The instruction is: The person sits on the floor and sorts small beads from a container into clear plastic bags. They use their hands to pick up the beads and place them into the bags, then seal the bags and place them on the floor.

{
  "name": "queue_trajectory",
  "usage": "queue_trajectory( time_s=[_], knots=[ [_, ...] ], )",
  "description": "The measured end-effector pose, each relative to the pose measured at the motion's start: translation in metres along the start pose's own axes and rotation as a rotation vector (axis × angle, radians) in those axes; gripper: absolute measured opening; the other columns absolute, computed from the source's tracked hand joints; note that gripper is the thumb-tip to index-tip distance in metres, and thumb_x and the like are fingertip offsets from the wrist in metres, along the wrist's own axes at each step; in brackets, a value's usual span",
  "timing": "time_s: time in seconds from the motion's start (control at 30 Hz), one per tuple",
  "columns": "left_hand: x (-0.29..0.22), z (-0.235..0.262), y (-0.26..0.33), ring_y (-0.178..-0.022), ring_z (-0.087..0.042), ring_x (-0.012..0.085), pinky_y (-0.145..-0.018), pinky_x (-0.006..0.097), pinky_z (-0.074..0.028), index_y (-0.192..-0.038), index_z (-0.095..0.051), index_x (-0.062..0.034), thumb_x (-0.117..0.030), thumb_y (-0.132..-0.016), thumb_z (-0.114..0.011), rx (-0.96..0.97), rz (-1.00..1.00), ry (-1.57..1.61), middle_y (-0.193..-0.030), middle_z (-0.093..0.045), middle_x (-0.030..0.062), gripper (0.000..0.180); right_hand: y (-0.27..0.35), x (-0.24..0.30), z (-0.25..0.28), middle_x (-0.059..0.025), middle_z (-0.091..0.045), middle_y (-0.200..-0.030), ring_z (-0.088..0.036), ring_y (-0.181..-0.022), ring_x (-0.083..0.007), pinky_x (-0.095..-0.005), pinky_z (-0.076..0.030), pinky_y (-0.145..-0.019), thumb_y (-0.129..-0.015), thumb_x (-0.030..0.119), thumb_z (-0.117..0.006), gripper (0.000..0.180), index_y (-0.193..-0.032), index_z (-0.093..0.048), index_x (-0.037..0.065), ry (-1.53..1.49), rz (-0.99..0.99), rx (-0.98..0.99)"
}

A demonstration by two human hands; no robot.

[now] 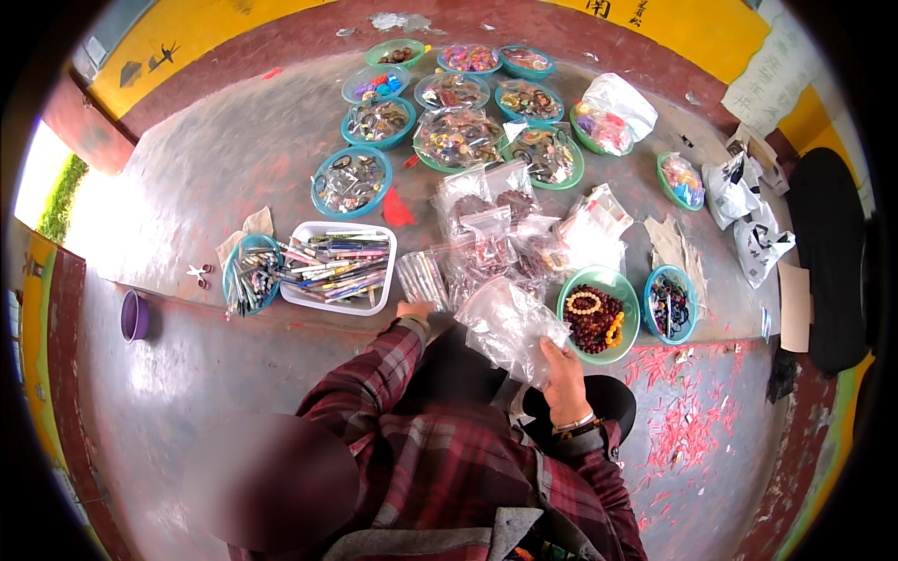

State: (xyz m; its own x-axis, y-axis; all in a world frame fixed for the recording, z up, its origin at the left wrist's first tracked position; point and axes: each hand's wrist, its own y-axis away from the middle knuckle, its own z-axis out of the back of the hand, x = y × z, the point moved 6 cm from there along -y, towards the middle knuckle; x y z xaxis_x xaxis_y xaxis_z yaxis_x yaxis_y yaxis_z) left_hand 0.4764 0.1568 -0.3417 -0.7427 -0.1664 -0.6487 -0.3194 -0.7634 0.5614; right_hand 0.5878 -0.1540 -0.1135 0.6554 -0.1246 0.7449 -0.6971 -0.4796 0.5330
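Observation:
My right hand (564, 379) grips a stack of clear plastic bags (505, 323) by its right edge, thumb on top. The bags look flat and spread over my lap. At the near end of a clear pack of pens (423, 279) is my left hand (414, 309); its fingers are mostly hidden, so its grip is unclear. Just beyond the bags lie several clear bags of dark red beaded bracelets (488, 224). A green bowl (565, 313) of dark red bracelets, with lighter ones among them, stands beside my right hand.
Left of the pens sit a white tray (387, 280) of loose pens and a blue basket (271, 301) of pens. White scissors (198, 272) lie farther left. Several covered bowls (458, 137) crowd the back. At right are a blue bowl (690, 323) and white carrier bags (762, 248).

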Motion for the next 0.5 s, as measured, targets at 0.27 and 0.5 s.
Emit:
queue_trajectory(
  time_s=[0.27, 0.5],
  knots=[
    [-0.01, -0.009, 0.003, -0.088, -0.057, 0.0248, -0.063, 0.037, -0.046, -0.111, -0.049, -0.0075, -0.011, -0.069, -0.066, 0.142, 0.019, 0.595, -0.1, -0.056, 0.0084, 0.045, 0.002, 0.0, 0.004, -0.0054, -0.061, -0.093, -0.06, -0.082, -0.0145, -0.0274, -0.048, -0.073, -0.085, 0.01, -0.056, 0.02, -0.103, -0.055, 0.001, -0.034, 0.044, -0.005],
    [-0.044, -0.004, 0.048, -0.087, -0.058, 0.0245, -0.064, 0.038, -0.051, -0.109, -0.049, -0.0096, 0.002, -0.073, -0.056, 0.425, 0.091, 1.173, -0.099, -0.057, 0.0073, 0.038, -0.002, -0.006, 0.006, -0.0057, -0.06, -0.095, -0.059, -0.082, -0.014, -0.0271, -0.048, -0.073, -0.085, 0.011, -0.056, 0.022, -0.104, -0.055, 0.001, 0.012, 0.038, 0.006]
  ],
)
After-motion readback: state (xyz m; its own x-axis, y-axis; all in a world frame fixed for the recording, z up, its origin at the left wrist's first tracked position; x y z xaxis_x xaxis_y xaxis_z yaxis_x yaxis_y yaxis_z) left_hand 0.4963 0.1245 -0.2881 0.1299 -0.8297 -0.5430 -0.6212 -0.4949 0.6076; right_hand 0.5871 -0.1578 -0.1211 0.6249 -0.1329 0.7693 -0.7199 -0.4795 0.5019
